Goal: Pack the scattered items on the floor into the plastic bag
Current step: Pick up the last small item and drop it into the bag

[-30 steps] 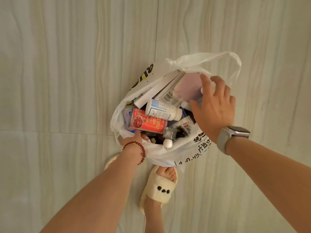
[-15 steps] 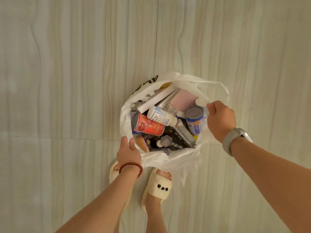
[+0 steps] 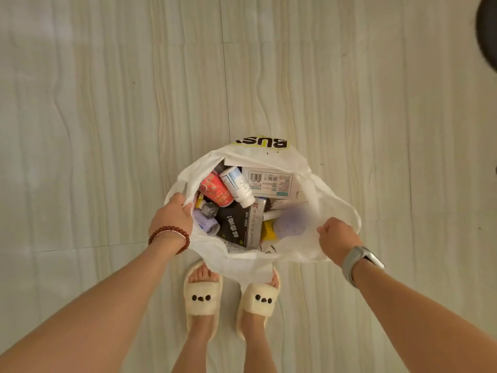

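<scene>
Pale striped floor tiles bare around white thin plastic bag, frame centre, full. Left hand grip closed on left rim, right hand fisted on right rim. Risk: film tearing under load, red can spilling if tilted.

plastic bag on floor | can, bottle, box inside

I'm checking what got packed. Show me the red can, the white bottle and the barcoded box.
red can (image 3: 215, 190), head view, on its printed side.
white bottle (image 3: 238, 187), head view, mid-body on the label.
barcoded box (image 3: 271, 182), head view, on its top face beside the barcode.
</scene>
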Motion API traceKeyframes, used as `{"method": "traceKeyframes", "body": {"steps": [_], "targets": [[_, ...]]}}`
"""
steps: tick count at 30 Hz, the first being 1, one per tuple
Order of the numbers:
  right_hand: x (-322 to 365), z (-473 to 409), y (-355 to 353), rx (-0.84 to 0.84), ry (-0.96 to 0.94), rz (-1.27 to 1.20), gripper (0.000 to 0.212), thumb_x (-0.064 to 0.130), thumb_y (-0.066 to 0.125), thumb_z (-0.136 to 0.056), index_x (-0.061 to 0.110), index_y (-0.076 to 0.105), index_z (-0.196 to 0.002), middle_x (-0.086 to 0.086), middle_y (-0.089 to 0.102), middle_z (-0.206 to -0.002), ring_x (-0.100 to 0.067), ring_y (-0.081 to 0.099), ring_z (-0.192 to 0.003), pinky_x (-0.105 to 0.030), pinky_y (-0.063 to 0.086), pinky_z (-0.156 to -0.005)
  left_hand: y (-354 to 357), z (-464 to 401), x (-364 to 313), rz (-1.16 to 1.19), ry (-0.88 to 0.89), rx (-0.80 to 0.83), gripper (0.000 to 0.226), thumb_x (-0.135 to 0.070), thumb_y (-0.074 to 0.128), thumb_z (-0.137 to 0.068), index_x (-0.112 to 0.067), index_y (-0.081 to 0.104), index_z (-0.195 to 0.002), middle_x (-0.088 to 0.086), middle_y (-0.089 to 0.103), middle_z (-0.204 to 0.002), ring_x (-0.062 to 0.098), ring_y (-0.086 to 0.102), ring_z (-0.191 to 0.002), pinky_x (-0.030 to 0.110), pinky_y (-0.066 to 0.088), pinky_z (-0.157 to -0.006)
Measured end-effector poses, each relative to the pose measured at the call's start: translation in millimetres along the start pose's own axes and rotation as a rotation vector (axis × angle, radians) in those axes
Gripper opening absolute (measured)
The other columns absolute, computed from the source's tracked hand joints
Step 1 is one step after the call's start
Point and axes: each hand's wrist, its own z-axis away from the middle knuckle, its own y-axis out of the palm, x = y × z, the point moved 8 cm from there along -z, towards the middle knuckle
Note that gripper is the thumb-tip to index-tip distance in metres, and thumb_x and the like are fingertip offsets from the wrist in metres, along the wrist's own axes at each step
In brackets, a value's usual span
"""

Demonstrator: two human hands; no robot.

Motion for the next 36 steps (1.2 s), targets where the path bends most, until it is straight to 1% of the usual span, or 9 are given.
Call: {"method": "traceKeyframes", "body": {"steps": [4,6,12,16,19,23,27,33,36], "targets": [[25.1,1.7,3.0,-0.09,-0.193,0.39,0.021,0.013,0.042,-0.09,0.005,0.053,-0.105,-0.014,0.046,-0.118,-0.032,0.042,-0.112,-0.038,0.039,-0.082,1.8,-2.1,-14.5,-0.052,0.162,-0.042,0.015,-0.014,0.051,-0.088,0.001,0.057,-0.087,0.02,0.047,-0.112,0.037,0.043,-0.109,0.038,0.042,-0.081],[32.7,2.3,5.5,-0.123,-0.284,0.387,0.022,0.01,0.042,-0.087,0.004,0.055,-0.104,-0.014,0.041,-0.128,-0.033,0.036,-0.12,-0.041,0.038,-0.09,-0.7,-3.5,-18.2,0.07,0.211,-0.054,0.022,-0.01,0.055,-0.084,-0.007,0.048,-0.064,0.011,0.05,-0.084,0.033,0.049,-0.09,0.025,0.038,-0.063],[17.3,5.0,-3.0,-0.101,-0.154,-0.267,0.007,0.012,0.044,-0.089,0.01,0.037,-0.09,-0.011,0.051,-0.081,-0.03,0.05,-0.074,-0.033,0.041,-0.062,-22.9,3.9,-16.0,0.265,0.142,-0.137,0.021,-0.007,0.06,-0.082,-0.011,0.042,-0.073,0.011,0.054,-0.075,0.031,0.052,-0.077,0.027,0.031,-0.063],[25.1,37.0,-16.8,-0.153,-0.282,0.229,0.027,0.022,0.038,-0.093,0.013,0.034,-0.118,-0.01,0.065,-0.088,-0.032,0.059,-0.077,-0.034,0.041,-0.065,-32.9,30.6,-28.8,-0.213,0.275,-0.116,0.039,-0.012,0.06,-0.083,-0.006,0.046,-0.119,0.021,0.063,-0.096,0.037,0.062,-0.082,0.036,0.044,-0.061],[44.1,65.8,-31.3,-0.225,-0.486,0.663,0.011,0.021,0.035,-0.093,0.014,0.04,-0.087,-0.003,0.068,-0.087,-0.025,0.053,-0.068,-0.033,0.038,-0.079,-38.0,55.7,-48.9,-0.703,0.521,-0.121,0.039,-0.003,0.082,-0.032,-0.006,0.063,-0.065,0.007,0.056,-0.044,0.022,0.054,-0.036,0.02,0.038,-0.038],[66.8,99.5,-60.7,-0.246,-0.644,0.917,0.03,0.024,0.067,-0.072,0.017,0.039,-0.061,-0.004,0.064,-0.06,-0.023,0.059,-0.058,-0.033,0.043,-0.075,-62.0,84.6,-82.0,-0.977,0.763,-0.039,0.029,-0.005,0.075,-0.026,-0.011,0.057,-0.048,0.001,0.054,-0.038,0.018,0.057,-0.046,0.027,0.046,-0.07],[83.4,134.5,-87.5,-0.195,-0.721,0.96,0.017,0.014,0.042,-0.09,0.01,0.057,-0.095,-0.005,0.066,-0.094,-0.025,0.058,-0.095,-0.034,0.032,-0.098,-95.5,104.7,-88.7,-0.946,0.838,-0.004,0.034,-0.011,0.084,-0.024,-0.013,0.055,-0.043,0.001,0.052,-0.033,0.018,0.053,-0.036,0.027,0.045,-0.058],[37.0,171.3,-62.9,-0.15,-0.671,0.842,0.037,0.012,0.079,-0.037,0.019,0.043,-0.045,0.0,0.052,-0.04,-0.019,0.051,-0.042,-0.027,0.043,-0.05,-104.6,155.6,-55.8,-0.866,0.776,-0.027,0.036,0.007,0.072,-0.023,-0.014,0.053,-0.046,0.002,0.051,-0.037,0.021,0.052,-0.037,0.024,0.04,-0.047],[27.4,165.9,-69.1,-0.144,-0.553,0.729,0.021,0.017,0.076,-0.055,0.016,0.06,-0.068,-0.002,0.062,-0.064,-0.019,0.06,-0.064,-0.028,0.046,-0.059,-90.6,151.3,-45.3,-0.784,0.74,-0.01,0.037,0.007,0.075,-0.025,-0.014,0.057,-0.05,0.001,0.055,-0.042,0.022,0.056,-0.044,0.027,0.043,-0.045]]}}
